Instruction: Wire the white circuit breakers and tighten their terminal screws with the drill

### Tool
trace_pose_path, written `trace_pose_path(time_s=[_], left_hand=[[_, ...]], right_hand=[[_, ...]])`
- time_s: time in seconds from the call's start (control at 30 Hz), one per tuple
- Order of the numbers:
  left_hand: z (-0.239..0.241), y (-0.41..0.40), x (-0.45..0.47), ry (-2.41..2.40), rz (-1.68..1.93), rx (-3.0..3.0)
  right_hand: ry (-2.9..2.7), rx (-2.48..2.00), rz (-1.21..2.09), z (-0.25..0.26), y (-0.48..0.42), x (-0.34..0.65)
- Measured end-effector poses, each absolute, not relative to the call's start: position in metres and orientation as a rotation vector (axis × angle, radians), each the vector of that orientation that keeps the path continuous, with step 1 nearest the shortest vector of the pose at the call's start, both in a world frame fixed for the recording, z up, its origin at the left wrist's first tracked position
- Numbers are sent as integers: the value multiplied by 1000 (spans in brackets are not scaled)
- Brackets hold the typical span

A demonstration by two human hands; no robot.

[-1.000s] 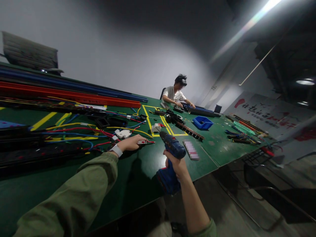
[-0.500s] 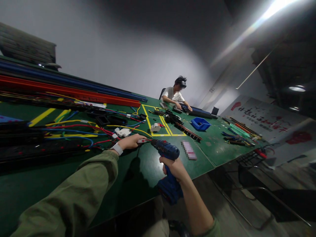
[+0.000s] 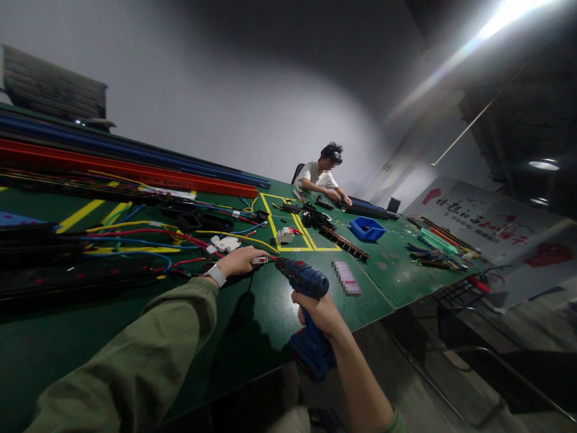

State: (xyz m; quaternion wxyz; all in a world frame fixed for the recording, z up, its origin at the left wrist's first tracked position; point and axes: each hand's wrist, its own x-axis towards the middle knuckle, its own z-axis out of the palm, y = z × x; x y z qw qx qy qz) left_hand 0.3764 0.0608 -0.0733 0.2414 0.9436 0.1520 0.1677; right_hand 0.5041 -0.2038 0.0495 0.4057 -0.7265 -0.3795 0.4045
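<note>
My left hand (image 3: 238,261), with a white band on the wrist, is closed on a small white block that looks like a circuit breaker (image 3: 260,260); it has a red mark. In my right hand (image 3: 322,313) is a blue cordless drill (image 3: 303,278), its fingers wrapped round the grip. The drill's nose points left at the block's end; whether the tip touches it is too small to tell. Just beyond my left hand lies a white connector piece (image 3: 224,243) among red, blue and yellow wires (image 3: 180,233). Another white breaker (image 3: 287,235) with red leads sits inside the yellow tape.
A green table (image 3: 270,319) carries long orange (image 3: 135,171) and blue rails at the back left. A blue bin (image 3: 367,228), a copper-coloured strip (image 3: 345,242) and a blurred phone-like slab (image 3: 346,278) lie to the right. Across the table a person (image 3: 318,177) handles dark parts.
Both my hands, the white breaker and the drill keep nearly the same places. The view has shifted slightly. The person opposite has brought their hands a little closer together.
</note>
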Motion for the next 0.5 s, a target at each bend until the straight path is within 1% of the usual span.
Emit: trace_pose_path(time_s=[0.3,0.5], left_hand=[[-76,62,377,483,443,2600],[-74,59,378,469,464,2626]], right_hand=[[-1049,-1775,1009,44,-202,507],[-1023,-1826,1011,44,-201,507]])
